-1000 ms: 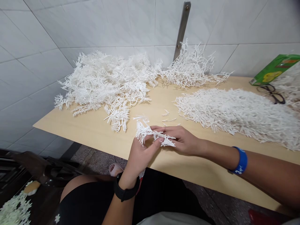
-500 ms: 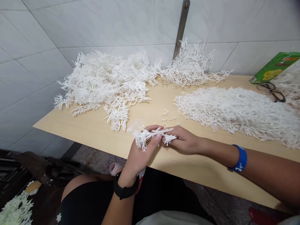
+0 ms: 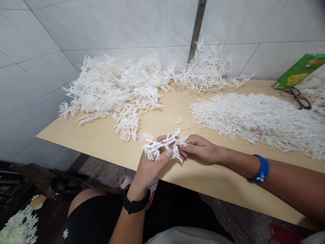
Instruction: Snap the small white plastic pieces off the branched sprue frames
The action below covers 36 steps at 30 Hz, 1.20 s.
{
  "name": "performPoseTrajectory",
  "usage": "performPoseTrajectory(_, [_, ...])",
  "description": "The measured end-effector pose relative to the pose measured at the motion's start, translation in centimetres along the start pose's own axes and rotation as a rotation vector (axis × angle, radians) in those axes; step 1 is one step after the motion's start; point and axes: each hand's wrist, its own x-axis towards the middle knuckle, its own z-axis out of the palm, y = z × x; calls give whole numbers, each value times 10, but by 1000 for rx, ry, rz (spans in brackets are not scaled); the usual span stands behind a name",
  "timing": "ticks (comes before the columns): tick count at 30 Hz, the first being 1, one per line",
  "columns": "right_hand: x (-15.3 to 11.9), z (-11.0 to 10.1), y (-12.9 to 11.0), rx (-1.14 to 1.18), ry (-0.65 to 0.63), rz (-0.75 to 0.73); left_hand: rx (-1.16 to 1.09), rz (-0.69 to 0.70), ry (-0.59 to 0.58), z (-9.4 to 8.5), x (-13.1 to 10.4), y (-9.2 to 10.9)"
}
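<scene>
Over the front of the wooden table (image 3: 101,145), my left hand (image 3: 152,167) pinches a white branched plastic piece (image 3: 166,143) between thumb and fingers. My right hand (image 3: 199,148) has its fingertips closed on the right-hand twigs of that same piece. Fine bristly tips hang from the piece on both sides. Behind my hands lie a few loose white sprigs (image 3: 180,120). A large tangled white heap (image 3: 114,81) is at the back left, and a flatter white pile (image 3: 259,117) stretches along the right.
A smaller branched heap (image 3: 205,73) rests against the tiled wall by a metal bracket (image 3: 196,30). At the right are a green box (image 3: 296,73), dark-framed glasses (image 3: 297,97) and more white pieces. A dark chair (image 3: 45,183) stands at the lower left.
The white piece has tilted, so its branches now show spread upward and its right side hangs lower. My right hand has shifted slightly at its right end.
</scene>
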Motion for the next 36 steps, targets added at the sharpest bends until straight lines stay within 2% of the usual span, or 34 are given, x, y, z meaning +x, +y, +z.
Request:
performPoseTrajectory(6, [2, -1, -3, -70, -79, 21, -7, -28, -84, 0, -1, 5])
performPoseTrajectory(9, [2, 0, -4, -152, -107, 12, 31, -53, -164, 1, 0, 5])
performPoseTrajectory(12, [1, 1, -5, -230, -67, 10, 167, -43, -232, 2, 2, 3])
performPoseTrajectory(15, [2, 1, -6, -248, -56, 7, 214, -39, -231, 3, 3, 4])
performPoseTrajectory(20, [2, 1, -5, -280, -92, -30, 271, -64, -82, 4, 3, 6])
performPoseTrajectory(24, [1, 1, -4, -347, -84, -60, 375, -55, 51, 6, 0, 0])
performPoseTrajectory(27, [2, 1, -4, -408, -95, -98, 363, -86, 123, 10, 1, -5])
performPoseTrajectory(30, [3, 5, -7, -572, -91, -182, 248, -99, 209, 11, 6, -8])
performPoseTrajectory(34, [-2, 17, -12, -893, -221, -336, -144, -96, 450, 8, 16, -11])
performPoseTrajectory(36, [-4, 18, -11, -1006, -211, -361, -197, -132, 476, 6, 17, -11])
